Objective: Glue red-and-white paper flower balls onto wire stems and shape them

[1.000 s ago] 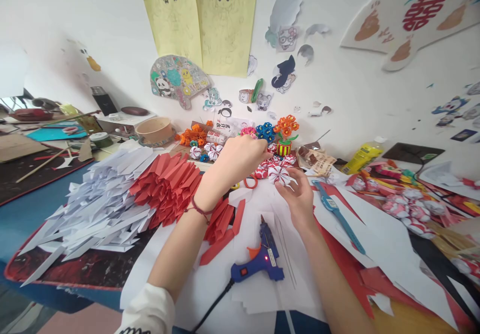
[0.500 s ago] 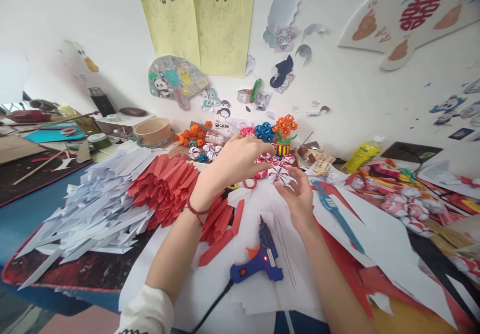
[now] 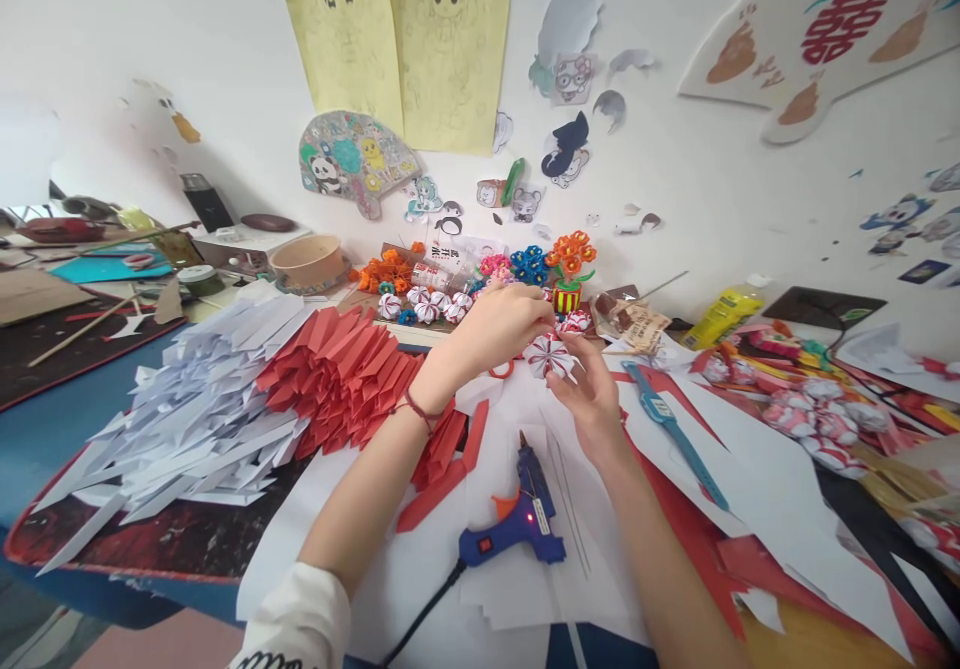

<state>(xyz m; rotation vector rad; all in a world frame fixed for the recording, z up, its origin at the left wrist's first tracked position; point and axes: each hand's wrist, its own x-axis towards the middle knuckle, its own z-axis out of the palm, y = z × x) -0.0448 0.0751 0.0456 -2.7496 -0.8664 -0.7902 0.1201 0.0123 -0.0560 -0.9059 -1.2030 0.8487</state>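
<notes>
A red-and-white striped paper ball (image 3: 548, 354) is held between the thumb and fingers of my right hand (image 3: 596, 399). My left hand (image 3: 504, 324) is just above and left of it, fingers curled together and pointing down; what they pinch, if anything, is hidden. Below both hands, a blue hot glue gun (image 3: 514, 529) with a lit red light lies on white paper (image 3: 420, 599). Thin metal needles (image 3: 568, 489) lie beside its nozzle. Left of the glue gun are folded red paper strips (image 3: 337, 379), partly behind my left forearm.
Folded white paper strips (image 3: 202, 399) are heaped at the left. Finished striped balls (image 3: 427, 304) and a small pot of orange flowers (image 3: 568, 294) line the wall. At the right are a blue watch-like strap (image 3: 675, 434), a yellow bottle (image 3: 726, 314) and more balls (image 3: 817, 414).
My left hand has moved right and slightly down, its fingers now curled closer to the ball. The paper ball has shifted slightly left and down in my right hand.
</notes>
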